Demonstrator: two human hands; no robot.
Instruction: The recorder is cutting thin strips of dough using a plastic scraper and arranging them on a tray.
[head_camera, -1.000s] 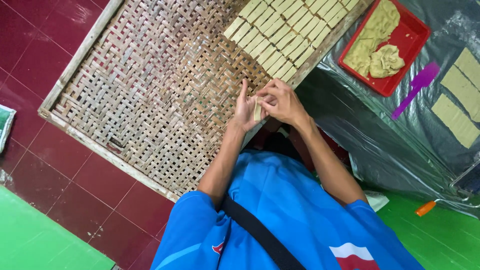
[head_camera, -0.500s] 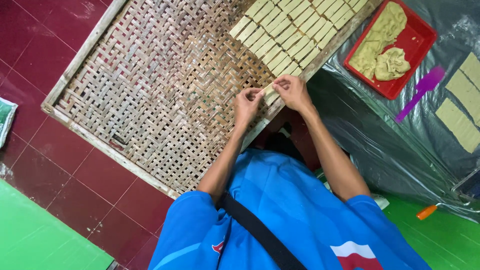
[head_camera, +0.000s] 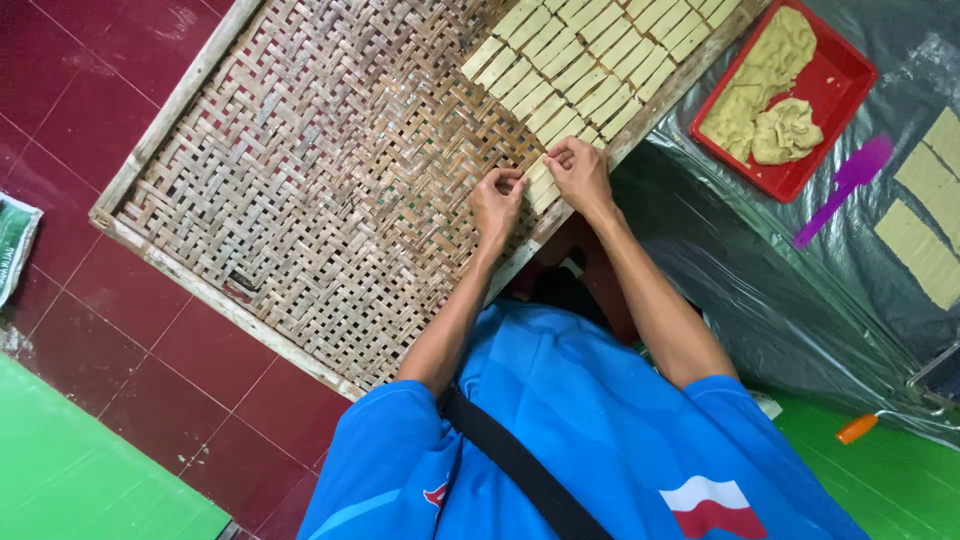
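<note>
Two hands work at the near right edge of the woven bamboo tray (head_camera: 300, 200): the left hand (head_camera: 497, 205) and right hand (head_camera: 580, 172) each have fingers pinched together on one pale dough strip (head_camera: 537, 178), setting it flat beside the rows of strips (head_camera: 590, 70) so that it lines up with them. A red tray of dough (head_camera: 785, 95) sits right, on plastic sheeting (head_camera: 740, 250)

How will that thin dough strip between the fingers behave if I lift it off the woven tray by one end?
The dough strip looks thin and soft, like the lump in the red tray, so it would probably sag or tear; the left hand and right hand each pinch an end. It is likely light. On the woven tray it may cling to the weave rather than slide.
</note>
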